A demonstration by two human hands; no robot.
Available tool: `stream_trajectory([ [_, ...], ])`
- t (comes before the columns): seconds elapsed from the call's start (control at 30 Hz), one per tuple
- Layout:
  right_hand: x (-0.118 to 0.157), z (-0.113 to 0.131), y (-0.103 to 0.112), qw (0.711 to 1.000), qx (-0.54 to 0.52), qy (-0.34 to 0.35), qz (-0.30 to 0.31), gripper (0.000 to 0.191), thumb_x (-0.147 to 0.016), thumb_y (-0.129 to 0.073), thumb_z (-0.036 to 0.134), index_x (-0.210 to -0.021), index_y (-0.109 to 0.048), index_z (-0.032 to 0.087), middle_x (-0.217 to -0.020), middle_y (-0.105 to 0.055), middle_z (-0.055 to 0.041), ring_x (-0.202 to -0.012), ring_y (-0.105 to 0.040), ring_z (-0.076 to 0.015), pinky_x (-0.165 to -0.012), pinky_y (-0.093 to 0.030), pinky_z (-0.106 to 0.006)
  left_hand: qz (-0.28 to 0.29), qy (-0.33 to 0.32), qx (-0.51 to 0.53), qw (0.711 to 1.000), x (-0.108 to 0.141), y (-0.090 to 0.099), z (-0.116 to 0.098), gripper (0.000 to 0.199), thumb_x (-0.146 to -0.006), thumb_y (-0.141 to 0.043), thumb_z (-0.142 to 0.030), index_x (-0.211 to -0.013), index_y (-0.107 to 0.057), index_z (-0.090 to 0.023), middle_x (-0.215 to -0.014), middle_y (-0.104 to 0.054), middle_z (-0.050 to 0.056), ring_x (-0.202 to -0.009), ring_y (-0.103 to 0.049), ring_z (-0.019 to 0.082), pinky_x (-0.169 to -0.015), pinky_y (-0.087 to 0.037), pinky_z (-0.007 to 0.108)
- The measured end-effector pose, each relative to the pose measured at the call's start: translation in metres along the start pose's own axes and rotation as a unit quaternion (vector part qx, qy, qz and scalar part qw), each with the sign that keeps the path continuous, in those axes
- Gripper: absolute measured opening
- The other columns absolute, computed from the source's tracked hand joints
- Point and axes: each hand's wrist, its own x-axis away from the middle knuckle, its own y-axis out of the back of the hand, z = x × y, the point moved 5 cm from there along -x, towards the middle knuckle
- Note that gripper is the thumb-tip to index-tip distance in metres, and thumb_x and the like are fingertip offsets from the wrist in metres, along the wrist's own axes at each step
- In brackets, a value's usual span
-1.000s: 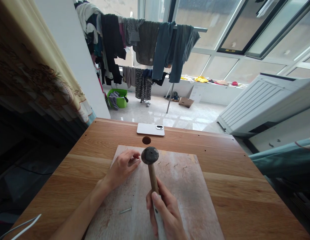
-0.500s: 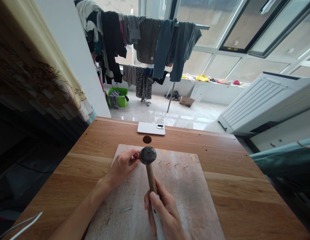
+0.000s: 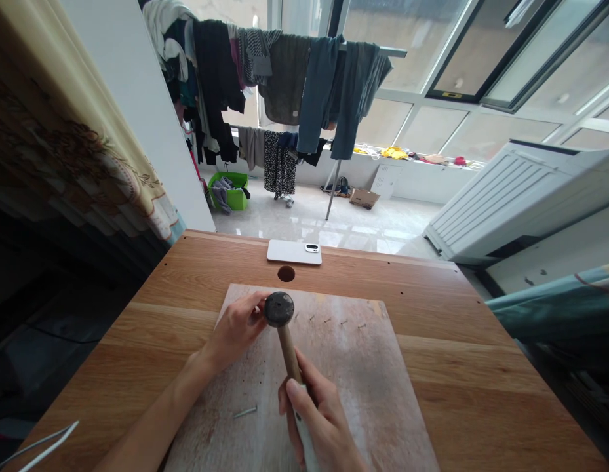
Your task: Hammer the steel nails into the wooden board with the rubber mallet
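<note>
My right hand (image 3: 316, 416) is wrapped round the handle of a hammer (image 3: 288, 354), with its dark round head raised over the far left part of a worn board (image 3: 363, 406). My left hand (image 3: 239, 321) rests at the board's far left, thumb and fingers pinched together right beside the hammer head. What the pinch holds is hidden behind that head. To the right of it, several small nails (image 3: 327, 320) stand in a row along the board's far side. A larger loose nail (image 3: 245, 412) lies on the board, left of the hammer handle.
The board lies on a wooden table (image 3: 461, 367). Beyond it are a round hole (image 3: 286, 273) and a white phone (image 3: 294, 252) near the far edge. A white cable (image 3: 51, 447) sticks up at the lower left. Laundry (image 3: 284, 78) hangs past the table.
The hammer head has shifted slightly left and down, closer to my left fingers, uncovering one more nail of the row. My left hand keeps its pinch in nearly the same place.
</note>
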Motion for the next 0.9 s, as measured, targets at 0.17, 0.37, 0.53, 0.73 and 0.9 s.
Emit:
stream_trajectory([
  [0.17, 0.003, -0.002, 0.002, 1.000, 0.004, -0.002, -0.017, 0.063, -0.099, -0.062, 0.057, -0.152, -0.050, 0.024, -0.079, -0.061, 0.0032, -0.034, -0.051, -0.0018, -0.030, -0.035, -0.009, -0.002, -0.005, 0.001, 1.000, -0.001, -0.001, -0.002, 0.021, -0.091, -0.059, -0.016, -0.109, -0.066, -0.023, -0.090, -0.071, -0.001, -0.076, -0.064, 0.014, -0.073, -0.051, 0.023],
  [0.37, 0.006, -0.001, 0.003, 0.999, 0.025, -0.016, -0.033, 0.065, -0.097, -0.063, 0.061, -0.151, -0.051, 0.025, -0.081, -0.059, 0.0039, -0.036, -0.052, -0.0011, -0.033, -0.038, -0.009, -0.004, 0.003, -0.004, 1.000, 0.001, 0.001, -0.003, 0.020, -0.090, -0.058, -0.014, -0.106, -0.066, -0.022, -0.088, -0.071, -0.001, -0.074, -0.064, 0.013, -0.073, -0.051, 0.023],
  [0.53, 0.006, -0.004, 0.000, 1.000, 0.007, -0.003, -0.007, 0.067, -0.097, -0.063, 0.062, -0.150, -0.051, 0.022, -0.078, -0.061, 0.0030, -0.033, -0.050, -0.0021, -0.030, -0.034, -0.010, 0.006, 0.010, 0.002, 1.000, -0.002, -0.003, 0.002, 0.018, -0.091, -0.058, -0.016, -0.106, -0.065, -0.022, -0.093, -0.072, 0.000, -0.080, -0.066, 0.015, -0.074, -0.051, 0.024],
  [0.73, 0.014, -0.001, 0.010, 0.995, -0.017, 0.013, -0.100, 0.074, -0.093, -0.069, 0.062, -0.150, -0.049, 0.018, -0.076, -0.064, 0.0020, -0.034, -0.050, -0.0030, -0.033, -0.036, -0.012, 0.019, 0.012, -0.053, 0.998, 0.018, 0.006, -0.015, 0.015, -0.093, -0.060, -0.023, -0.108, -0.061, -0.021, -0.100, -0.067, 0.004, -0.091, -0.064, 0.019, -0.083, -0.052, 0.031],
  [0.9, 0.013, 0.005, 0.019, 0.990, -0.045, 0.006, -0.133, 0.070, -0.091, -0.070, 0.062, -0.144, -0.055, 0.019, -0.077, -0.066, 0.0005, -0.033, -0.051, -0.0040, -0.032, -0.035, -0.012, 0.227, -0.012, -0.172, 0.958, 0.078, 0.004, -0.050, 0.027, -0.078, -0.060, -0.006, -0.098, -0.061, -0.023, -0.098, -0.065, 0.002, -0.094, -0.062, 0.020, -0.083, -0.051, 0.030],
])
